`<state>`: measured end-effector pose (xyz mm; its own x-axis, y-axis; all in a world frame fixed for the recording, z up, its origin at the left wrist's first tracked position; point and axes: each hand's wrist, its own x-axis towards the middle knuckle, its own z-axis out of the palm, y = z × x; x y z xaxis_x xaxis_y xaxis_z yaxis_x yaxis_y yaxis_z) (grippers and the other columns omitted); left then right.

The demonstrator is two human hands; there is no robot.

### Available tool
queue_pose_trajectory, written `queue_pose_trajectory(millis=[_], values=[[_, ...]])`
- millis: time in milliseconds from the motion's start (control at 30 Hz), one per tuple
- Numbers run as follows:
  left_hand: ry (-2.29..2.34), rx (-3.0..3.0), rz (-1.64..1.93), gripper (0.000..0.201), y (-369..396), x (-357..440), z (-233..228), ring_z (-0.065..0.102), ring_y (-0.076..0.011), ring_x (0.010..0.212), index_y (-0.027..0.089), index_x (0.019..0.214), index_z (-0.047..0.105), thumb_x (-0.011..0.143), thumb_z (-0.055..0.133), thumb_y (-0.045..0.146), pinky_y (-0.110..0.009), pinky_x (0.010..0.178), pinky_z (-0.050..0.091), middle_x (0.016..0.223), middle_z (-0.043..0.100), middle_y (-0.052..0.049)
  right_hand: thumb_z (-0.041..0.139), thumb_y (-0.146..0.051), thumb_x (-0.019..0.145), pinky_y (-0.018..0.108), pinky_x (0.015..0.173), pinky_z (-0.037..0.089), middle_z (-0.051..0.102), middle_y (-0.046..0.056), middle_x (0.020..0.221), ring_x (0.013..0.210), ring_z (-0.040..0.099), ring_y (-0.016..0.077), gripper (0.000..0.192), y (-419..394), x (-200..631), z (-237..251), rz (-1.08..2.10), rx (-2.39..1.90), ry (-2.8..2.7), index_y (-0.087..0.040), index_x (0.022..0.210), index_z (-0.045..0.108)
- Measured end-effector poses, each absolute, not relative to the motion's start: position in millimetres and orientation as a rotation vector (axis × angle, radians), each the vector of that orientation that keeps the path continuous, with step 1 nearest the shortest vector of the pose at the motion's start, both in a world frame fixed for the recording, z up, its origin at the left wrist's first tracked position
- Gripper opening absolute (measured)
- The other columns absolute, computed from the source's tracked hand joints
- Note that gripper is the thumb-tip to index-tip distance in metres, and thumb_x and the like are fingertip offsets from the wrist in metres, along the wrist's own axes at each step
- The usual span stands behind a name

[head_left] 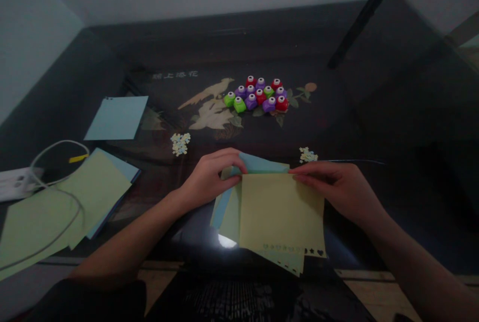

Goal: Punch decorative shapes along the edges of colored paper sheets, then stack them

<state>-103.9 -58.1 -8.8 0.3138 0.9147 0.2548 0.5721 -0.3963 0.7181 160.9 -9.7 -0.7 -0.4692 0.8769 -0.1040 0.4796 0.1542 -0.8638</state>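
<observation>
A yellow sheet of paper lies in front of me over a small stack of blue and green sheets. Its lower edge carries a row of punched shapes, hearts and a star among them. My left hand pinches the sheet's upper left corner between thumb and fingers. At the upper edge, toward the right, the thumb and fingers of my right hand close on the same sheet. Punched holes also line the lower edge of a green sheet sticking out underneath.
Several red, purple and green craft punches stand mid-table. Small paper cutouts form a left pile and a right pile. A blue sheet, more paper, a white cable and a power strip lie left.
</observation>
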Motion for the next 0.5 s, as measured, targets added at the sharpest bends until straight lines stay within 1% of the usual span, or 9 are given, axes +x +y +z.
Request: queue_pose_trajectory(millis=[67,133,200,267,300,333,400,467,500], values=[[1.331,2.083,0.929,0.007,-57,-106,-6,0.060,-0.0172,0.105,0.016,0.079,0.063,0.080,0.063,0.009,-0.033,0.091,0.048,0.113,0.063,-0.009,0.066,-0.029,0.078,0.032,0.070,0.056,0.076,0.000,0.086,0.078,0.070,0.0196,0.013,-7,167,4,1.141,-1.324,-1.985,-0.030,0.085,0.077],[1.348,2.068,0.949,0.006,-56,-109,-3,0.059,-0.0174,0.108,0.016,0.078,0.062,0.080,0.064,0.011,-0.033,0.094,0.046,0.118,0.061,-0.010,0.068,-0.033,0.076,0.033,0.069,0.056,0.076,0.000,0.087,0.077,0.070,0.0202,0.015,-2,178,9,0.995,-1.396,-1.933,-0.030,0.088,0.077],[1.340,2.049,0.868,0.005,-55,-113,0,0.062,-0.0157,0.099,0.017,0.080,0.061,0.081,0.064,0.012,-0.031,0.089,0.048,0.107,0.065,-0.007,0.069,-0.037,0.074,0.033,0.065,0.055,0.075,0.001,0.086,0.075,0.070,0.0208,0.024,4,190,15,0.879,-1.498,-1.883,-0.030,0.096,0.076],[1.324,2.051,0.706,0.005,-56,-115,0,0.063,-0.0133,0.084,0.017,0.084,0.060,0.083,0.063,0.013,-0.027,0.078,0.050,0.089,0.067,-0.002,0.069,-0.039,0.071,0.033,0.061,0.054,0.074,0.002,0.089,0.073,0.069,0.0209,0.035,10,203,20,0.781,-1.579,-1.906,-0.030,0.105,0.073],[1.324,2.063,0.624,0.005,-57,-116,-1,0.063,-0.0126,0.078,0.018,0.085,0.060,0.083,0.063,0.014,-0.025,0.074,0.049,0.084,0.066,0.000,0.068,-0.040,0.070,0.033,0.061,0.054,0.074,0.002,0.089,0.072,0.068,0.0208,0.037,12,208,21,0.746,-1.607,-1.949,-0.030,0.106,0.073],[1.336,2.083,0.552,0.006,-57,-116,-2,0.062,-0.0125,0.075,0.018,0.086,0.059,0.083,0.063,0.014,-0.025,0.071,0.048,0.081,0.065,0.001,0.067,-0.041,0.070,0.034,0.062,0.053,0.073,0.002,0.088,0.072,0.067,0.0210,0.036,14,212,22,0.715,-1.621,-1.997,-0.029,0.103,0.074],[1.380,2.135,0.441,0.007,-59,-115,-5,0.061,-0.0138,0.076,0.017,0.087,0.058,0.083,0.062,0.013,-0.026,0.070,0.048,0.083,0.064,0.000,0.063,-0.042,0.070,0.035,0.064,0.052,0.073,0.002,0.084,0.071,0.066,0.0210,0.029,17,216,22,0.669,-1.611,-2.086,-0.028,0.091,0.075],[1.419,2.188,0.372,0.007,-59,-113,-7,0.061,-0.0167,0.082,0.017,0.088,0.058,0.083,0.061,0.013,-0.030,0.074,0.049,0.086,0.063,-0.003,0.061,-0.045,0.071,0.035,0.063,0.051,0.072,0.002,0.080,0.069,0.065,0.0206,0.024,18,218,22,0.619,-1.578,-2.128,-0.027,0.081,0.074],[1.431,2.216,0.366,0.006,-59,-111,-8,0.060,-0.0185,0.087,0.017,0.088,0.058,0.083,0.061,0.013,-0.032,0.078,0.049,0.090,0.063,-0.004,0.060,-0.047,0.071,0.034,0.061,0.051,0.071,0.002,0.078,0.066,0.064,0.0201,0.024,18,218,22,0.593,-1.576,-2.131,-0.027,0.079,0.073]])
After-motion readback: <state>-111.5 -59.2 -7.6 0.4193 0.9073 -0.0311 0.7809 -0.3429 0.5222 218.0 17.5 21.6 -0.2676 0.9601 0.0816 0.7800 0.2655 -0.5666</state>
